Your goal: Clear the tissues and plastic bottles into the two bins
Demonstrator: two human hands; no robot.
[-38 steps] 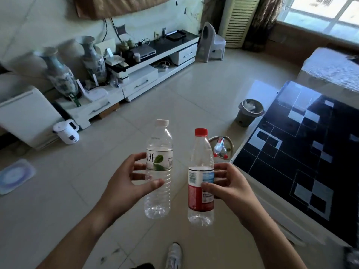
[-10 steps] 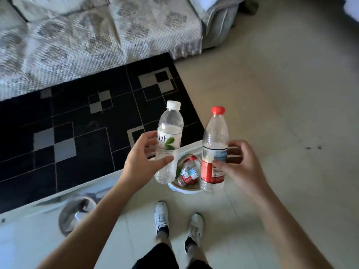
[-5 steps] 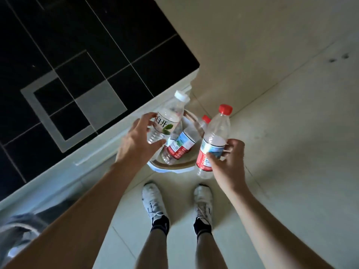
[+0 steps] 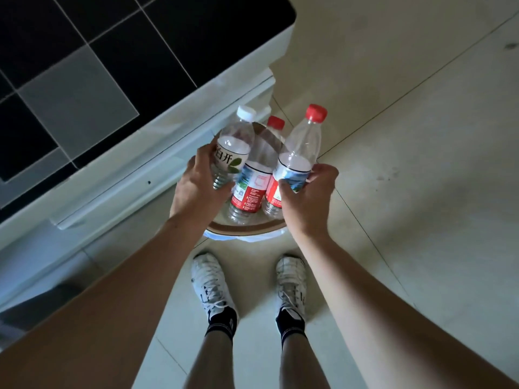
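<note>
Bin [image 4: 247, 227] mostly hidden behind hands and bottles; only its near rim showed. Left hand [image 4: 196, 189] gripped the white-capped bottle [image 4: 234, 144], right hand [image 4: 307, 197] gripped a red-capped bottle [image 4: 302, 147], both over the bin. A third bottle [image 4: 254, 175] lay inside. Worktop [image 4: 118, 80] crowded the left; open tiled floor [image 4: 421, 164] on the right.

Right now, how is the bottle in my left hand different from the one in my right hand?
The white-capped bottle has a white cap; the red-capped bottle has a red one. The white-capped bottle's label is white with a green leaf and dark characters; the red-capped bottle's is red with a blue band. The left hand holds the first, the right hand the second. Both are clear plastic, capped, tilted, and held over the bin.
</note>
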